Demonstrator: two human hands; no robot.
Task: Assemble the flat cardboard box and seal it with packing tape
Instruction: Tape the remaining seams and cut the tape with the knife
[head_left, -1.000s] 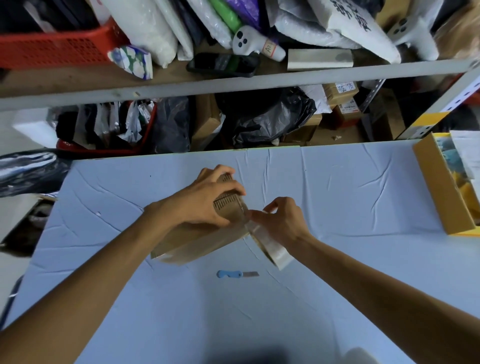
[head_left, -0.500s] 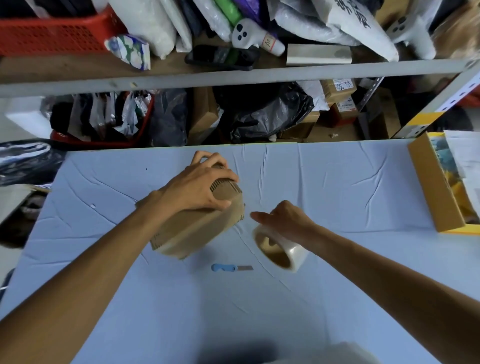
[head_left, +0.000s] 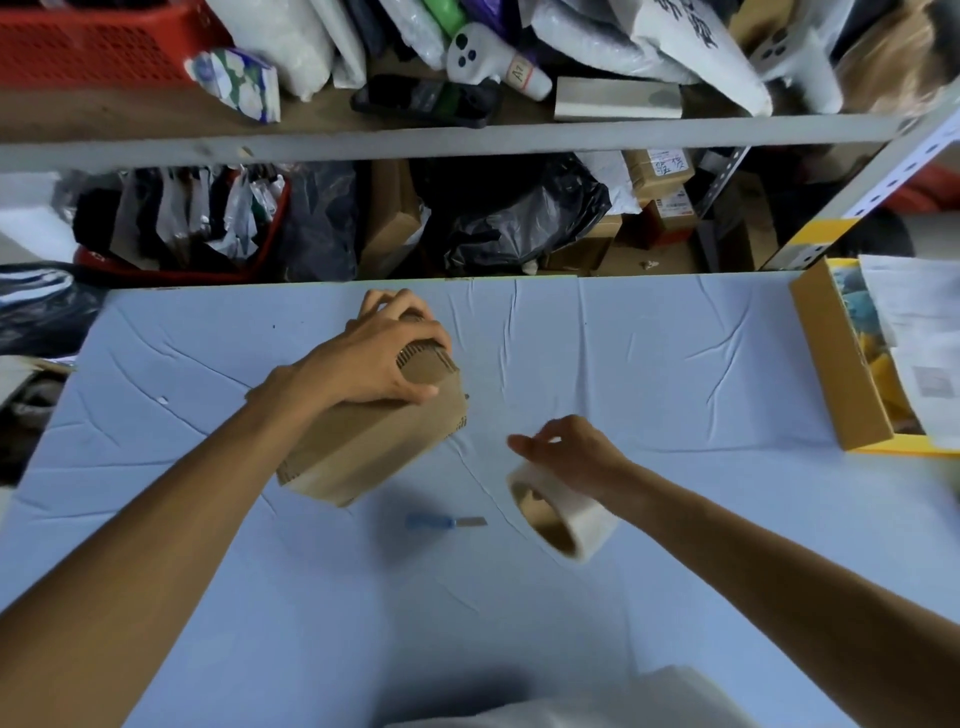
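Note:
A small brown cardboard box (head_left: 363, 447) is held tilted above the blue-covered table (head_left: 675, 364). My left hand (head_left: 374, 358) grips its upper far end, fingers curled over the corrugated edge. To the right, my right hand (head_left: 566, 452) holds a roll of clear packing tape (head_left: 561, 512) a short way from the box, with the roll hanging below the fingers. A thin strip of tape seems to stretch from the box toward the roll. How the box's far side looks is hidden by my hand.
A blue-handled cutter (head_left: 444, 521) lies on the table between box and roll. An open cardboard box with yellow items and papers (head_left: 841, 364) sits at the right edge. Cluttered shelves (head_left: 467, 140) with bags and parcels stand behind the table.
My right hand has drawn the tape roll away from the box, down and to the right. My left hand has lifted and turned the box slightly toward the back of the table.

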